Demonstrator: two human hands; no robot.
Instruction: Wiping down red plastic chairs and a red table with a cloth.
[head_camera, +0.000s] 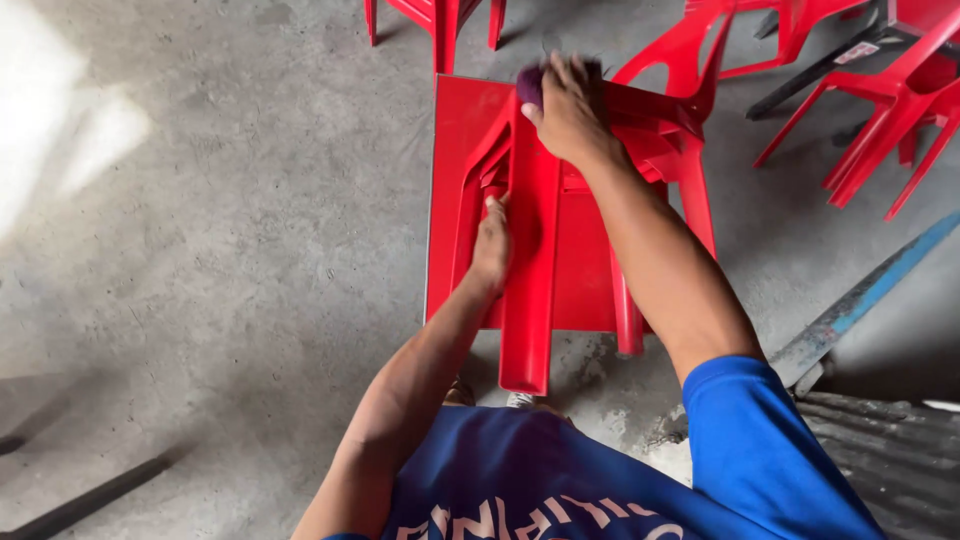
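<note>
Closest to the wearer, a blue shirt (530, 480) fills the bottom of the view, and both bare arms reach forward from it over a grey concrete floor (220, 260). A red plastic chair (560, 250) lies tipped on that floor with its legs pointing back toward the person — one leg juts out nearest, just ahead of the shirt. The left hand (492, 245) is closed around the side of that leg, fingers wrapped on the plastic, seemingly to steady the chair. The left arm runs nearly straight, elbow slightly bent. Farther on, the right hand (568, 110) presses down at the far end of the chair, clamped on a dark purple pad (530, 85) that looks like a scrubber or cloth, wrist bent downward. Beyond, toward the far edge of the floor, more red chairs (880, 110) stand upright — well apart from the hands.
</note>
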